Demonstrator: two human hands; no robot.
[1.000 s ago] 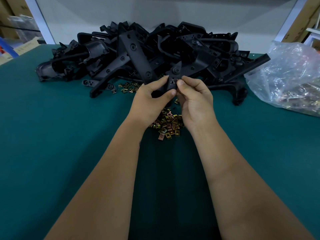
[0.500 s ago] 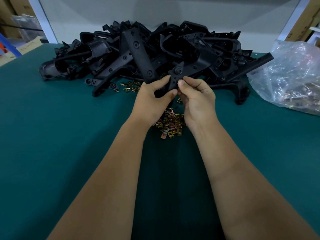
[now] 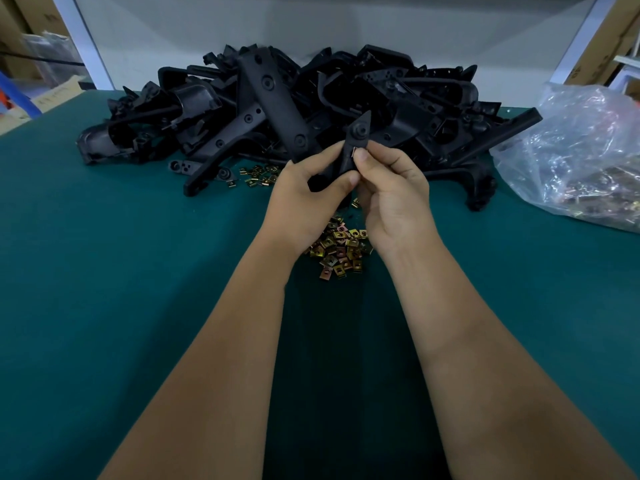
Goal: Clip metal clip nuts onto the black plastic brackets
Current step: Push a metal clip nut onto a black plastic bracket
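Observation:
I hold one black plastic bracket [image 3: 356,138] upright above the green table, its pointed end up. My left hand [image 3: 304,199] grips its lower part between thumb and fingers. My right hand [image 3: 391,195] pinches the bracket's right edge with the thumb tip, where a thin sliver of a metal clip nut [image 3: 352,152] shows. Below my hands lies a heap of brass-coloured clip nuts [image 3: 341,251]. A big pile of black brackets [image 3: 277,105] fills the back of the table.
A clear plastic bag [image 3: 581,150] holding more clip nuts lies at the right. A few loose clip nuts [image 3: 258,176] sit by the pile's front edge. The green table [image 3: 104,271] ends at a white wall behind; cardboard boxes stand at both far corners.
The bracket has turned more upright in my hands and its pointed end now sticks up higher. My right thumb stays pressed at its edge. The view has shifted slightly.

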